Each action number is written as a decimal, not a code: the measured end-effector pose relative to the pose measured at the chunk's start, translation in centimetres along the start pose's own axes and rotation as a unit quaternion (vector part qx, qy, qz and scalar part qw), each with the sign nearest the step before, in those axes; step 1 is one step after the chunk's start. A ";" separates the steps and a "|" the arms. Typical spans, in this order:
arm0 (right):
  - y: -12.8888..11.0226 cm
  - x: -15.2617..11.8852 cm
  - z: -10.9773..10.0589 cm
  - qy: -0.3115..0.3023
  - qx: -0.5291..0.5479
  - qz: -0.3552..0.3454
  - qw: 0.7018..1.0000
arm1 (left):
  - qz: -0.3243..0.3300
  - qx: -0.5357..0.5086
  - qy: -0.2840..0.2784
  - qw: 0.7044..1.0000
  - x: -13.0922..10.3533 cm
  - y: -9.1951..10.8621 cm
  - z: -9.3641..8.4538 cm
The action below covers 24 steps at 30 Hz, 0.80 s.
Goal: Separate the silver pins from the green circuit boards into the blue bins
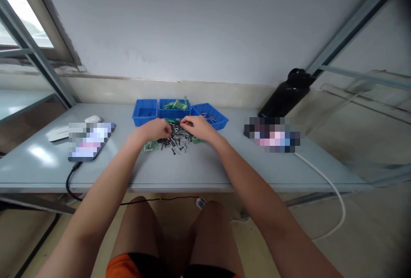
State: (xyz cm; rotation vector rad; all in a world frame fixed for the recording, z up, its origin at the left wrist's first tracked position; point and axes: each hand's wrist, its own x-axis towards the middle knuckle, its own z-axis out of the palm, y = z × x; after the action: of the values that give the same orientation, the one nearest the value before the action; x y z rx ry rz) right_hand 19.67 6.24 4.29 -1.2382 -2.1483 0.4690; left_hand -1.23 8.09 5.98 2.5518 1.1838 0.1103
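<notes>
Your left hand (157, 129) and right hand (201, 127) curl over screws (176, 140) heaped on the table (183, 171); I can't tell what they hold. Bumping the right tray (221, 123) could spill it.

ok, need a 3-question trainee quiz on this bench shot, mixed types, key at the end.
1. Count: How many blue plastic bins stand in a row toward the back of the grey tabletop?
2. Multiple choice: Which of them holds crumpled green plastic packaging? A) the left one B) the middle one C) the right one
3. True or false: The person's left hand and right hand are both at the loose pile of slim silvery and dark metal fasteners.

Key: 1. Three. 2. B. 3. True.
</notes>
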 end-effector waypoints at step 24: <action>0.3 0.1 0.3 -0.012 -0.013 -0.017 1.000 | -0.026 0.040 -0.013 0.999 0.0 0.9 0.2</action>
State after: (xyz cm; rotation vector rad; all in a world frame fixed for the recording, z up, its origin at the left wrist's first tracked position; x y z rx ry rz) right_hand 19.59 6.43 3.93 -1.2141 -2.1980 0.4442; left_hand -0.50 7.50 6.06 2.5797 1.2677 0.0188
